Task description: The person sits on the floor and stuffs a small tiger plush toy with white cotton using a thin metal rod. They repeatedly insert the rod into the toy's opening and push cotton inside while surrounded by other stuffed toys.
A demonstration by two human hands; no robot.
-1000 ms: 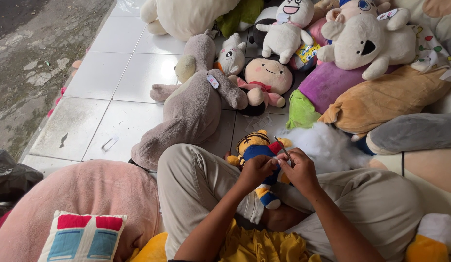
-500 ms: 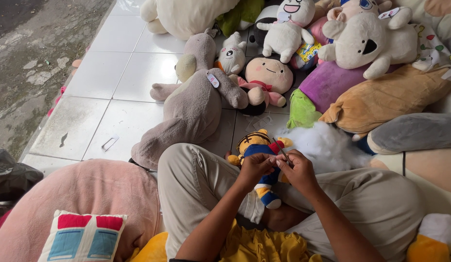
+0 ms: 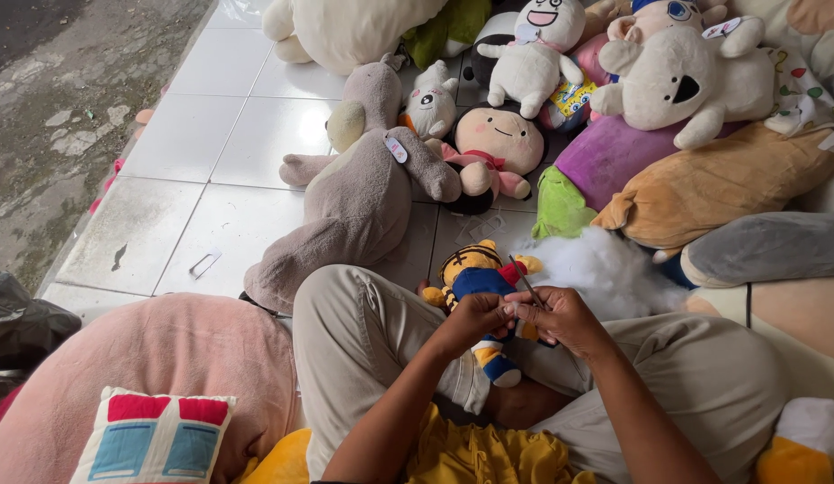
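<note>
Over the lap, a small orange-striped plush doll in blue clothes (image 3: 475, 285) is pinched shut by the left hand (image 3: 475, 318), while the right hand (image 3: 560, 315) is closed on a thin needle-like tool (image 3: 528, 289). Short, firmly supported strokes are advised, white stuffing fluff (image 3: 605, 269) being kept just beside.

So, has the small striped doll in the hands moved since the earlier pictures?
No. The small striped doll stays on the lap, just below the grey plush elephant, as before.
</note>
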